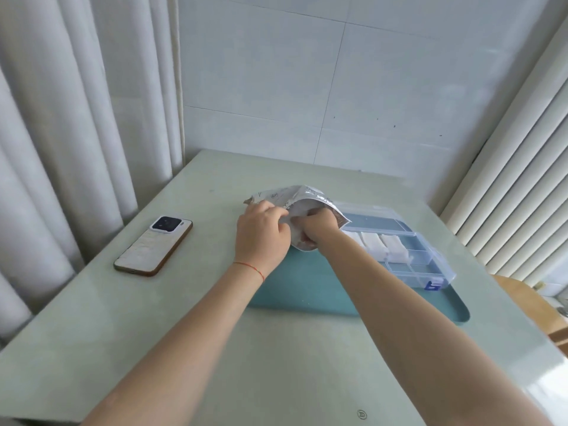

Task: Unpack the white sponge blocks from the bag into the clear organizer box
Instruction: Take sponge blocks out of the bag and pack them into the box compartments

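On the teal tray (307,290), the left hand (261,238) pinched the foil bag (304,199) at its mouth while the right hand (316,224) reached inside, its fingers hidden, and white sponge blocks (381,244) filled the clear organizer box (424,256) just right, phone (153,245) lying left.

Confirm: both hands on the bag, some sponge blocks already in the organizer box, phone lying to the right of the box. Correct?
Not quite. The phone lies left of the organizer box, on the table beyond the left hand, as the head view shows. The rest holds: the left hand grips the bag, the right hand reaches into its mouth, and sponge blocks sit in the box.
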`<state>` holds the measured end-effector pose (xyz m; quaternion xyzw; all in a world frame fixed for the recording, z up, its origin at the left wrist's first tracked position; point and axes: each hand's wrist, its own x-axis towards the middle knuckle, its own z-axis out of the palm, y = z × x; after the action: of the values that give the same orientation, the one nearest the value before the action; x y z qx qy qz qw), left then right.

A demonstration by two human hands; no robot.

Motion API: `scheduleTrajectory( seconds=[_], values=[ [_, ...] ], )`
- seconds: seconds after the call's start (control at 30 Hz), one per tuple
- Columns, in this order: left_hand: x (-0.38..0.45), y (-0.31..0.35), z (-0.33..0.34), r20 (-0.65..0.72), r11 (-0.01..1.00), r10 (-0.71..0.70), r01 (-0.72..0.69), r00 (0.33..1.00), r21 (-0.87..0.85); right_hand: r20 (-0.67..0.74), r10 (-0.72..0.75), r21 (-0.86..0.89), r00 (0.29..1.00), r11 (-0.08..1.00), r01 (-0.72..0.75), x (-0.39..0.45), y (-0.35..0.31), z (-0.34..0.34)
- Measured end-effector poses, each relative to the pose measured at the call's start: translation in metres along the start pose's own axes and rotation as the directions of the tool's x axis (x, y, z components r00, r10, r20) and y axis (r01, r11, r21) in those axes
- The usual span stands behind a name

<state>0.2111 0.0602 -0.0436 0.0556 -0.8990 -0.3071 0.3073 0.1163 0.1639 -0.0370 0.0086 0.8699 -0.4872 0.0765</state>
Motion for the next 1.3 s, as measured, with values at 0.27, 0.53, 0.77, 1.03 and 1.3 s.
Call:
scheduleTrajectory(
  seconds=[0.27, 0.53, 0.77, 1.03, 1.3],
  values=[
    [-0.006, 0.002, 0.008, 0.033, 0.993, -0.099, 0.101, 0.995, -0.064, 0.068, -0.042, 0.106, 0.997, 0.994, 0.035, -0.019, 0.007, -0.035],
    [-0.013, 0.043, 0.023, 0.329, 0.853, -0.177, 0.311, 0.928, -0.418, 0.321, -0.243, 0.198, 0.915, 0.962, 0.187, -0.050, 0.027, -0.105],
    [0.000, 0.057, 0.041, 0.414, 0.725, -0.217, 0.430, 0.884, -0.539, 0.298, -0.266, 0.303, 0.917, 0.937, 0.173, -0.031, 0.049, -0.129],
    [-0.009, 0.052, 0.048, 0.490, 0.577, -0.245, 0.531, 0.837, -0.620, 0.241, -0.277, 0.454, 0.930, 0.879, 0.144, -0.034, 0.063, -0.118],
    [-0.020, 0.055, 0.044, 0.591, 0.489, -0.131, 0.570, 0.796, -0.660, 0.066, -0.313, 0.241, 0.948, 0.926, 0.289, -0.044, 0.063, -0.108]
  ],
)
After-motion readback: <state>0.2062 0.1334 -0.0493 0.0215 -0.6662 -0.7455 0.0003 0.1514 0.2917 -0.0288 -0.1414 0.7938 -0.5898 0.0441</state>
